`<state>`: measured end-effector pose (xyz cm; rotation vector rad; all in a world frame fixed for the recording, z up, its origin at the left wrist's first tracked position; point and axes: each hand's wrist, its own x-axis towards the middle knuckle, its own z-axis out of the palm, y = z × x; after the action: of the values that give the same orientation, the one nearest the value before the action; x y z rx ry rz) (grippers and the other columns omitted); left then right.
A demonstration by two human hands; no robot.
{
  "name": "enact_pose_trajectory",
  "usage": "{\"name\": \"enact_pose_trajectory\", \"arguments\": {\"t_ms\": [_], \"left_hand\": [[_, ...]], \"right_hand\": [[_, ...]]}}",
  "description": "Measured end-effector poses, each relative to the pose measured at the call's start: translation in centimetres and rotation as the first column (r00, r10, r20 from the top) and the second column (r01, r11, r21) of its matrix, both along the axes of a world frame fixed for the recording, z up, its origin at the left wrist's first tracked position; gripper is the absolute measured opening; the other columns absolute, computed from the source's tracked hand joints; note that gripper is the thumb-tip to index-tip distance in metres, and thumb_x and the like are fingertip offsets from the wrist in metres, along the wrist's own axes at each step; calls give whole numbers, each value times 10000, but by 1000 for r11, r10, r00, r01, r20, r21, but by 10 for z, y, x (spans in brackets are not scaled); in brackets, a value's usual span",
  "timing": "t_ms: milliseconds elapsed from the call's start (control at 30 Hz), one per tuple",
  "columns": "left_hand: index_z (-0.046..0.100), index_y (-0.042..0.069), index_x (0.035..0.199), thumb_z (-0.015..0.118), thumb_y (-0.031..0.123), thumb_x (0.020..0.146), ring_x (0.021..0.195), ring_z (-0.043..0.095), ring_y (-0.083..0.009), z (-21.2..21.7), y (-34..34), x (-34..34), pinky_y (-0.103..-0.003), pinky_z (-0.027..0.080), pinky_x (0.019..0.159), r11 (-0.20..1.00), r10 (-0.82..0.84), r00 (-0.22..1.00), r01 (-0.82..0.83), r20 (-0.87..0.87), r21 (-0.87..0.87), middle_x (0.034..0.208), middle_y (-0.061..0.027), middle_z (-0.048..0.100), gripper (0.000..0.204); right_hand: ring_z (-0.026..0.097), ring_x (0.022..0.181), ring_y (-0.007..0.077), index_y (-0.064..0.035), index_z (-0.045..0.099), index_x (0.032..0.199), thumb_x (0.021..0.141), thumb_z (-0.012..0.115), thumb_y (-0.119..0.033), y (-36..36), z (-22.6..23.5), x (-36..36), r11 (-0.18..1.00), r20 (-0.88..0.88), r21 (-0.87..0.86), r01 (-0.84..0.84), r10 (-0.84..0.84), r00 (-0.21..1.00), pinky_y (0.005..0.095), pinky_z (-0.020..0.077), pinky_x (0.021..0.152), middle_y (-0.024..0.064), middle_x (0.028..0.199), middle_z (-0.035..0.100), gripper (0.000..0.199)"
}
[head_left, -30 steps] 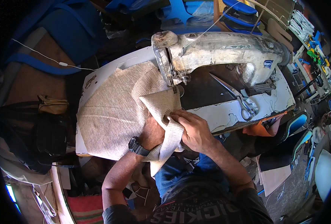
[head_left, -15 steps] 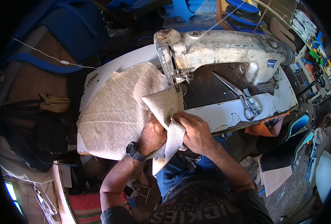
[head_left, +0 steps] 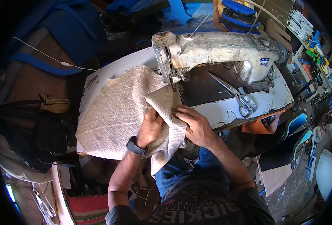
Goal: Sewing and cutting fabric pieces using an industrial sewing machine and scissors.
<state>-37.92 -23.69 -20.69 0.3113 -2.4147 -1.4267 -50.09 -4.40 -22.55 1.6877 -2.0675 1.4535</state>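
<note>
Two bare hands of yours are at the beige cloth [head_left: 109,112], which lies spread over the left part of the white table [head_left: 211,112] and runs up to the needle end of the sewing machine [head_left: 220,47]. Your right hand [head_left: 196,125] is closed on the cloth's right edge, fingers bent and bunched together, just below the needle area. Your left hand [head_left: 151,126] lies on the cloth with its fingers bent in at a folded flap; the flap hides the fingertips, so I cannot tell whether they grip anything. A dark watch [head_left: 136,145] sits on your left wrist.

Between your hands the cloth doubles over into a fold, and one corner hangs past the table's near edge, over your blue jeans [head_left: 169,174]. The top of the fold reaches the machine's foot; from here I cannot tell whether the needle is in it.

To the right, under the machine's arm, a pair of scissors [head_left: 236,93] lies with its blades pointing up and left and its handles on the white tabletop. An orange pouch [head_left: 261,125] hangs just below the table's near edge. Well apart, on your left, there is a black bag [head_left: 51,135].
</note>
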Motion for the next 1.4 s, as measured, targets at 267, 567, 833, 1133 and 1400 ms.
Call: {"name": "enact_pose_trajectory", "arguments": {"t_ms": [267, 567, 833, 1133, 1400], "left_hand": [[653, -33, 1351, 584, 219, 1152, 1148, 666, -163, 0, 20, 29, -339, 512, 1057, 731, 61, 995, 13, -83, 682, 1259, -96, 730, 328], [694, -29, 1143, 650, 179, 1132, 898, 658, -81, 14, 30, 28, -287, 549, 830, 962, -14, 999, 1, 44, 273, 968, -36, 741, 212], [670, 13, 1271, 620, 62, 1091, 876, 717, -241, 54, -31, 34, -414, 620, 768, 841, 178, 975, -222, -135, -493, 1094, -154, 712, 193], [745, 99, 963, 772, 39, 784, 1026, 679, -274, 64, 49, 66, -397, 608, 851, 466, -329, 940, 248, 94, -849, 1078, -72, 637, 191], [687, 77, 882, 756, -18, 772, 997, 682, -286, 62, 62, 65, -404, 601, 864, 656, -383, 924, 270, -2, -705, 1054, -93, 608, 160]], "right_hand": [[665, 1237, 354, 21, 634, 1379, 982, 688, 61, 56, -35, 64, 973, 282, -147, 176, -129, 951, 447, 554, 1049, 235, 1331, 635, 402], [731, 1127, 165, 23, 704, 1312, 1021, 817, -178, 39, -106, 123, 964, 889, -164, -210, 237, 392, 340, 597, 981, 144, 1264, 764, 371], [713, 995, 75, 1, 785, 1202, 1127, 674, -263, 69, 10, 126, 801, 878, -466, -375, 470, -87, 293, 575, 902, 63, 1089, 809, 296], [723, 885, 165, 56, 724, 1164, 1166, 581, -304, 59, 14, 131, 831, 748, -183, -525, 465, 474, 368, 584, 806, 110, 1019, 784, 387], [652, 1146, 365, -1, 716, 1258, 766, 738, 53, 23, 2, 15, 990, -226, 17, 137, -130, 965, 474, 576, 979, 172, 1457, 619, 495]]}}
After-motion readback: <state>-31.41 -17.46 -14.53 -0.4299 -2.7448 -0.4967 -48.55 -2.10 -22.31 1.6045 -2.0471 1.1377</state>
